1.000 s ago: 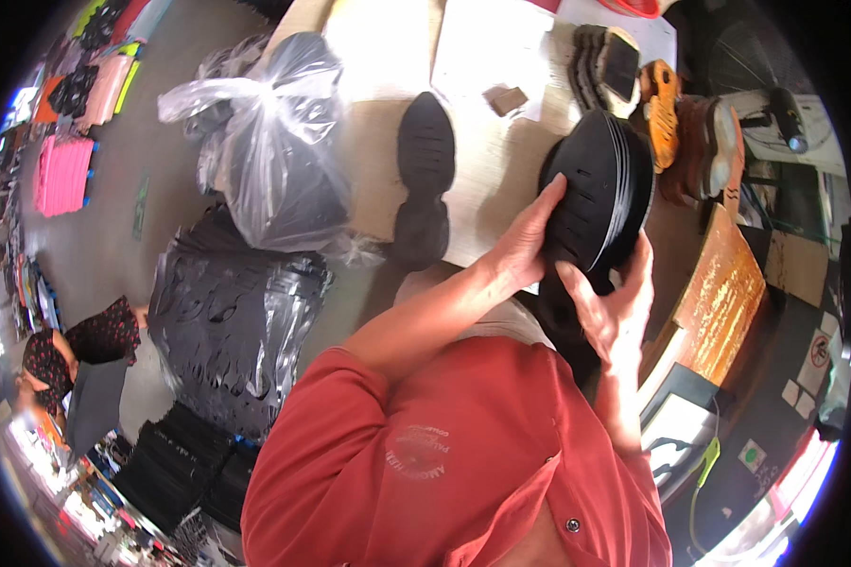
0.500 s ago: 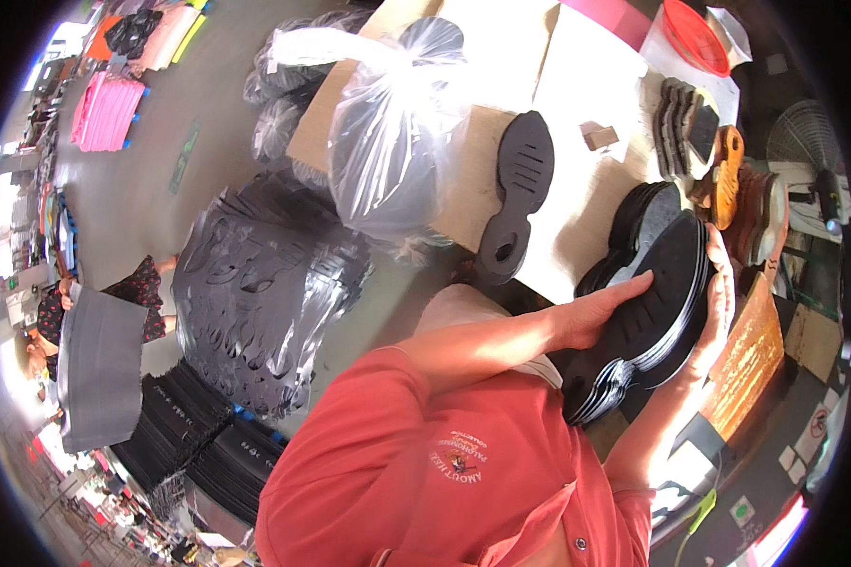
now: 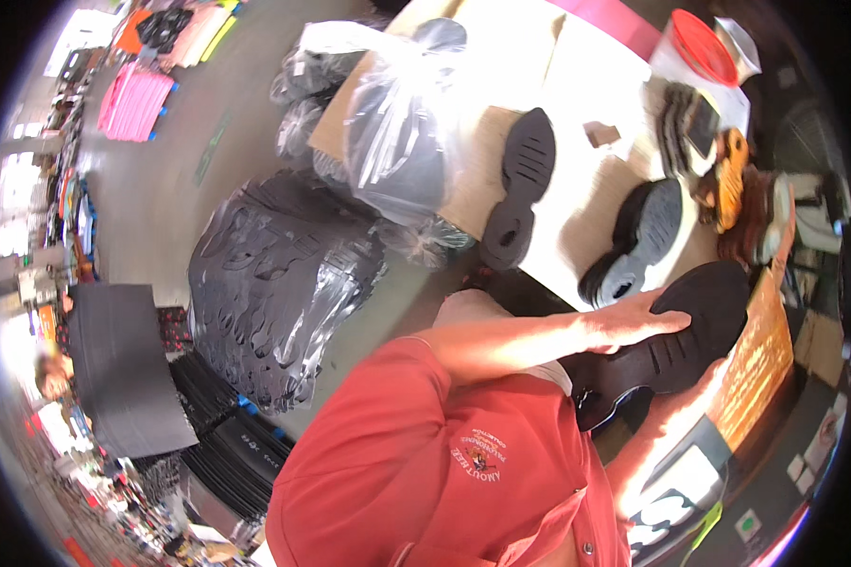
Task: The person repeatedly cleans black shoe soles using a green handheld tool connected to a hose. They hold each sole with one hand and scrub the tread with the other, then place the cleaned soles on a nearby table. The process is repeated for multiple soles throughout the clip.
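A stack of black shoe soles (image 3: 700, 326), with slots cut across the forepart, is held in front of my torso at the right. My left hand (image 3: 633, 323) grips its near-left edge, its fingers lying over the top sole's face. From below, my right forearm reaches up to the same stack; the right hand (image 3: 712, 376) is mostly hidden beneath it. Beyond the stack, more dark grey soles (image 3: 651, 227) lie piled on the white-topped table (image 3: 577, 123). A single black sole (image 3: 528, 156) with slots and a heel hole lies farther left.
Clear plastic bags (image 3: 397, 142) hang over the table's left side. Cut-out black sheets (image 3: 274, 274) are heaped on the floor. A co-worker holds a grey sheet (image 3: 128, 369) at far left. A red-rimmed bucket (image 3: 704, 47) and brown soles (image 3: 752, 222) stand at the right.
The stack has come nearer and turned, so its top face shows more than its layered edges. My right fingers, seen earlier along its far edge, are now hidden. The co-worker's sheet has shifted.
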Available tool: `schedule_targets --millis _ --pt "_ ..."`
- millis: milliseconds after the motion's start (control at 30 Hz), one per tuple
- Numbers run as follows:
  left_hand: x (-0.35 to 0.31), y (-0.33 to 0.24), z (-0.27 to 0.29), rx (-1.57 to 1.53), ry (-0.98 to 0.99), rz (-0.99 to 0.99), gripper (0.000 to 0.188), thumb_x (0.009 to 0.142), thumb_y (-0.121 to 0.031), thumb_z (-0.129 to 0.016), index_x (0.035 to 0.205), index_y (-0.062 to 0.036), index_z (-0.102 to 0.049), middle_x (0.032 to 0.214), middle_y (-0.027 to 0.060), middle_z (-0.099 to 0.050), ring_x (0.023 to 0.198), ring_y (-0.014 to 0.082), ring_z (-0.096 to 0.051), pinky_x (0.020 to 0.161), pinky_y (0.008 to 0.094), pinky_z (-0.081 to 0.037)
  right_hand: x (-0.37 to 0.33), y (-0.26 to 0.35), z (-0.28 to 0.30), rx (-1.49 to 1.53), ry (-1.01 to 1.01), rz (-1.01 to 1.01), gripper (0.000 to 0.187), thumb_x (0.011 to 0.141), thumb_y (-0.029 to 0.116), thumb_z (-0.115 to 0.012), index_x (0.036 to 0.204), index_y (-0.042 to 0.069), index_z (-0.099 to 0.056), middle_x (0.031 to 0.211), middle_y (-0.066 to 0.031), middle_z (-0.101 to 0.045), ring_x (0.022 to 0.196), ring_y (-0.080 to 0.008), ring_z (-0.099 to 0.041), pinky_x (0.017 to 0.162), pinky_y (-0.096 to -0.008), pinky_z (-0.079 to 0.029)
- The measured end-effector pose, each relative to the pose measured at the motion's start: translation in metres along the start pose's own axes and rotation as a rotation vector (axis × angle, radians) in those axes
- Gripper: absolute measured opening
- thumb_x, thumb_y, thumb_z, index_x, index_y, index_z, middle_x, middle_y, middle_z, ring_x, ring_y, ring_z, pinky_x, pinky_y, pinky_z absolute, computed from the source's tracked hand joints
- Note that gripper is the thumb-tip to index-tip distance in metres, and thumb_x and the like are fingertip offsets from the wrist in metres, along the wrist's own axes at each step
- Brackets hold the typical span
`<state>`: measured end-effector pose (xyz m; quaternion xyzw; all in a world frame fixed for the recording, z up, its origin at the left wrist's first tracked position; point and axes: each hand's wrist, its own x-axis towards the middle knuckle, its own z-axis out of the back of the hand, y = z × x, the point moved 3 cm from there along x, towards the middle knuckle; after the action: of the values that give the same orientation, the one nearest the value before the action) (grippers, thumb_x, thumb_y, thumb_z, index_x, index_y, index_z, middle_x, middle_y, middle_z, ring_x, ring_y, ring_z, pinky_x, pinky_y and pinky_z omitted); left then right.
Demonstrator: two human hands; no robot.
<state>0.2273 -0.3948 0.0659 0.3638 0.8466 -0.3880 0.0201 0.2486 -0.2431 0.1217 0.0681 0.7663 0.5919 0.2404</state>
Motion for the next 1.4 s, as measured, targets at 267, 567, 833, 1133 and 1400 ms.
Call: schedule_targets --millis 267,567,833,1133,1400 --pt "0.052 0.043 -0.063 -0.166 0.006 0.097 0.045 0.109 -0.042 -0.063 0.126 -0.0002 -0.068 0.113 0.0133 -0.076 0.098 0.0251 -0.076 0.088 0.0426 -0.065 -0.016 0.017 0.123 -1.051 -0.3 0.54 0.039 0.11 0.035 -0.051 0.127 0.002 -0.062 0.122 -0.0167 -0.064 0.107 -0.0303 -0.063 0.095 -0.0436 -0.051" --pt "0.089 0.084 -0.15 0.033 0.297 0.279 0.058 0.11 -0.042 -0.063 0.149 0.0013 -0.055 0.142 0.0137 -0.065 0.127 0.0235 -0.065 0.109 0.0394 -0.054 -0.058 0.004 0.197 0.009 -0.398 0.216 0.049 0.119 0.038 -0.042 0.114 -0.003 -0.067 0.107 -0.0045 -0.07 0.095 -0.0131 -0.058 0.088 -0.0328 -0.051" --pt "0.153 0.095 -0.222 0.261 0.217 0.368 0.051 0.11 -0.042 -0.062 0.146 -0.0053 -0.063 0.145 0.0111 -0.067 0.133 0.0283 -0.064 0.118 0.0453 -0.048 -0.035 0.025 0.244 0.062 -0.626 0.453 0.051 0.115 0.039 -0.048 0.137 -0.006 -0.057 0.125 -0.0233 -0.064 0.119 -0.0348 -0.061 0.108 -0.0388 -0.047" --pt "0.257 0.1 -0.26 0.399 0.52 0.711 0.053 0.109 -0.043 -0.063 0.146 -0.0042 -0.062 0.144 0.0126 -0.068 0.129 0.0284 -0.066 0.115 0.0464 -0.052 -0.014 0.033 0.258 0.141 -0.752 0.324 0.069 0.104 0.051 -0.061 0.134 -0.011 -0.052 0.127 -0.0381 -0.066 0.126 -0.0505 -0.062 0.107 -0.0511 -0.049" --pt "0.337 0.182 -0.281 0.487 0.509 0.943 0.061 0.109 -0.046 -0.063 0.15 -0.0026 -0.058 0.151 0.0108 -0.062 0.134 0.0262 -0.061 0.119 0.0444 -0.048 0.038 0.006 0.314 -0.051 -1.045 0.123 0.064 0.102 0.044 -0.06 0.122 -0.017 -0.056 0.111 -0.0431 -0.068 0.111 -0.0581 -0.067 0.098 -0.0566 -0.054"
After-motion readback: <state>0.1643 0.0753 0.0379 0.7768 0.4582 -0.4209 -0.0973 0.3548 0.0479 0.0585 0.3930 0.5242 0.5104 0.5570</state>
